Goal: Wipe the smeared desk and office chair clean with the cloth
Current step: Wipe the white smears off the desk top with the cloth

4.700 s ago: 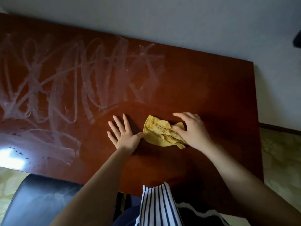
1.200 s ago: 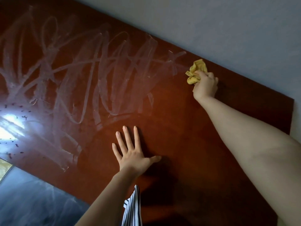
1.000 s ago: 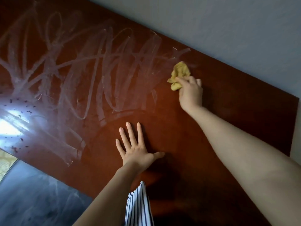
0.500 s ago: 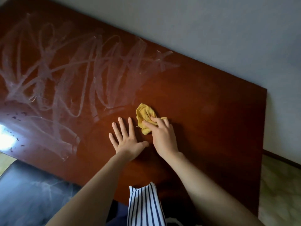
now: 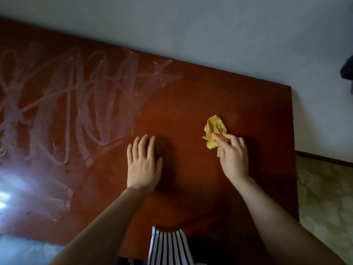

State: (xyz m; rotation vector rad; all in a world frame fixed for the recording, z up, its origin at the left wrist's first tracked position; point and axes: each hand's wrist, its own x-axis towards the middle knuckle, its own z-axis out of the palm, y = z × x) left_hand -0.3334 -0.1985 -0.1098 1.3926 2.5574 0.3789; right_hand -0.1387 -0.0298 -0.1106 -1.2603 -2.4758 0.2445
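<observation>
Right grip (image 5: 232,155) pinched round crumpled yellow cloth (image 5: 214,129) on the surface (image 5: 191,104); left grip (image 5: 143,165) spread flat, leftward, beside smears (image 5: 86,104).

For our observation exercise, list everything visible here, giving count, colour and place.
desk: one, reddish-brown, filling the middle
smears: many, whitish, desk's left part
cloth: one, yellow, crumpled on desk's right part
wall: one, grey-white, behind desk
floor: one, patterned beige, right of desk
dark object: one, black, right edge
office chair: one, greyish, partly seen, bottom left
striped garment: one, white with dark stripes, bottom centre
left hand: one, flat on desk, beside smears
right hand: one, holding cloth against desk
</observation>
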